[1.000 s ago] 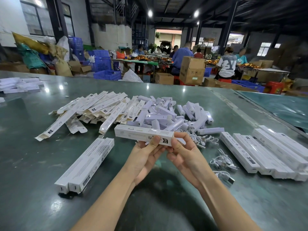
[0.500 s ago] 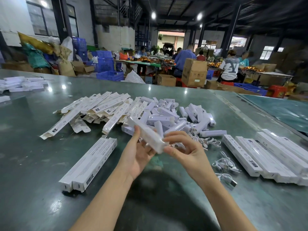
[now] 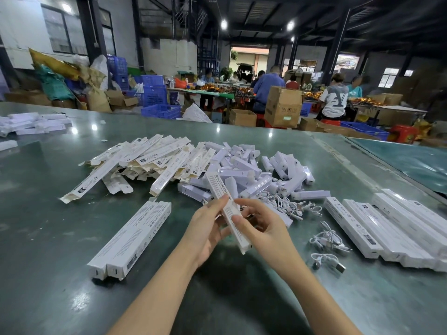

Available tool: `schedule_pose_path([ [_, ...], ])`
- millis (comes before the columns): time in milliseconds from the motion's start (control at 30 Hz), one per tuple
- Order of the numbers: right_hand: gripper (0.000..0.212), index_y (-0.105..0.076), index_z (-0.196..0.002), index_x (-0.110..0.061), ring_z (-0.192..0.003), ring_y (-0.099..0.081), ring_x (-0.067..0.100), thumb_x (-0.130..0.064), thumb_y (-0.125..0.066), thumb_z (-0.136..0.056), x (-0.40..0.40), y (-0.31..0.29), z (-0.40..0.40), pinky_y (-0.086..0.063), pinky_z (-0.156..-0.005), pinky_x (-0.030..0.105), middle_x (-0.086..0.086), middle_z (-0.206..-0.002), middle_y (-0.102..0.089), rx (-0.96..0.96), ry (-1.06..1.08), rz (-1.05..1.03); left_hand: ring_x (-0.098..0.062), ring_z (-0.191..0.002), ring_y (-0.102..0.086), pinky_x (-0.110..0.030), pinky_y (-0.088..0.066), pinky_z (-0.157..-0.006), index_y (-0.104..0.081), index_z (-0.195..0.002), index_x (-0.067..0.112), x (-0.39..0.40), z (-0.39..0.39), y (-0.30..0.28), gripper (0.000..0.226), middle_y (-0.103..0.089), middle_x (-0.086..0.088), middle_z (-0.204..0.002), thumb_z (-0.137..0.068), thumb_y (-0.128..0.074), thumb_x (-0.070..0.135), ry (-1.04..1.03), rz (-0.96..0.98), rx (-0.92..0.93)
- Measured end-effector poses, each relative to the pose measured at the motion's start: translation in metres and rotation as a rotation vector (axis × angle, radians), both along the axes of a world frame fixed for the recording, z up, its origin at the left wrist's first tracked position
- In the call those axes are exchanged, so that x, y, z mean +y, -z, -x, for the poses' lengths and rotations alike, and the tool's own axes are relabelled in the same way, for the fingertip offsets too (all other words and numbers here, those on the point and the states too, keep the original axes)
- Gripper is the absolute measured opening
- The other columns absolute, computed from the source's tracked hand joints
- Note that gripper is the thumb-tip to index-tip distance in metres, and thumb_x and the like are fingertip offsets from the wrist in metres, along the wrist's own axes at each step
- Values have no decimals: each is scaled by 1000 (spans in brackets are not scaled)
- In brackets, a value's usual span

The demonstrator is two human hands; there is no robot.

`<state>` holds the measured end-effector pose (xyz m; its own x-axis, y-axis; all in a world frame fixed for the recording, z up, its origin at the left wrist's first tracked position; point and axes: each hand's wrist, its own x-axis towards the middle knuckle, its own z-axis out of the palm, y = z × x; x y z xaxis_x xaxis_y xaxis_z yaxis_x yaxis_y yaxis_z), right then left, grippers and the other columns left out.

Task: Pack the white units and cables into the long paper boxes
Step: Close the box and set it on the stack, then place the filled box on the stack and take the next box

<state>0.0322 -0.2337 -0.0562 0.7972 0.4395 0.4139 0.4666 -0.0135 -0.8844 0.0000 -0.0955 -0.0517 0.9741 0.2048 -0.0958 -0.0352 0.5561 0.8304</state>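
Observation:
Both my hands hold one long white paper box that points away from me over the green table. My left hand grips its left side, thumb on top. My right hand pinches the near part from the right. Behind it lies a heap of white units, with white cables to its right. Flat unfolded boxes are piled at the left of the heap. Two closed boxes lie side by side at my left, and several closed boxes are lined up at my right.
More coiled cables lie near my right forearm. Another pile of white items sits at the far left of the table. Beyond the table are cardboard cartons, blue crates and seated people at other tables.
The box lay crosswise in front of me a second ago. My hands have turned it until it points away from me, its near end now by my right palm.

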Motion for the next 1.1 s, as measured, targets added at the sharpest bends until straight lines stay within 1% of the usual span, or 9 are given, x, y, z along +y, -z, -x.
schedule_pose_path([
  [100, 27, -66, -108, -38, -70, -56, 16, -30, -71, -83, -1, 4, -3, -49, -68, 33, -12, -74, -59, 33, -10, 43, -28, -98, -72, -34, -60, -69, -50, -135, 11, -2, -1, -1, 43, -70, -18, -115, -94, -62, 20, -102, -211, -5],
  [233, 26, -65, -110, -32, -65, -50, 6, -23, -71, -86, -1, 6, -5, -43, -66, 23, -14, -69, -56, -12, -24, 130, -3, -89, -69, -20, -54, -65, -42, -127, 30, -4, 2, -5, 51, -63, 8, -112, -86, -73, 29, -226, -513, -9],
  [367, 26, -64, -111, -38, -62, -49, 2, -30, -68, -87, 2, 7, 0, -40, -63, 13, -6, -75, -60, -67, -51, 221, -16, -91, -66, -23, -54, -66, -52, -127, 17, 12, 10, -21, 42, -61, -4, -116, -89, -69, 24, -365, -930, 81],
  [500, 24, -62, -109, -37, -60, -49, 1, -28, -68, -87, 3, 9, 0, -39, -64, 11, -7, -73, -59, -67, -29, 236, -13, -83, -51, -24, -40, -73, -51, -126, 11, 43, 34, -38, 43, -38, -3, -113, -88, -66, 25, -470, -1365, 256],
  [633, 21, -61, -108, -36, -59, -47, 1, -27, -66, -89, 5, 13, 3, -39, -63, 12, -8, -72, -57, -93, -35, 307, -28, -122, -48, -34, -36, -97, -38, -139, 9, 56, 49, -35, 75, -45, -11, -133, -80, -80, 31, -359, -1567, 505],
  [733, 21, -59, -105, -39, -59, -46, 1, -26, -65, -90, 5, 14, 4, -39, -62, 12, -4, -73, -59, -100, -34, 317, -27, -128, -43, -41, -33, -100, -32, -139, 15, 55, 52, -25, 80, -50, -7, -136, -80, -78, 42, -321, -1802, 625],
  [900, 18, -62, -104, -36, -59, -47, 1, -25, -66, -89, 3, 14, 2, -40, -63, 12, -5, -72, -61, -83, -21, 300, -22, -139, -26, -44, -25, -105, -27, -146, 34, 65, 55, -16, 78, -32, 2, -150, -83, -66, 59, -189, -1989, 660],
  [1000, 18, -62, -104, -36, -59, -48, 1, -25, -65, -90, 3, 17, 0, -40, -63, 13, -8, -72, -60, -88, -29, 304, -21, -146, -15, -45, -21, -111, -22, -152, 37, 73, 55, -11, 64, -18, 3, -160, -95, -49, 53, -118, -1985, 652],
  [1100, 17, -62, -104, -36, -59, -48, 1, -27, -65, -90, 4, 19, -1, -40, -64, 13, -8, -72, -59, -96, -31, 307, -19, -146, -16, -45, -25, -111, -18, -153, 35, 78, 57, -4, 58, -19, 5, -160, -101, -40, 47, -129, -1975, 667],
])
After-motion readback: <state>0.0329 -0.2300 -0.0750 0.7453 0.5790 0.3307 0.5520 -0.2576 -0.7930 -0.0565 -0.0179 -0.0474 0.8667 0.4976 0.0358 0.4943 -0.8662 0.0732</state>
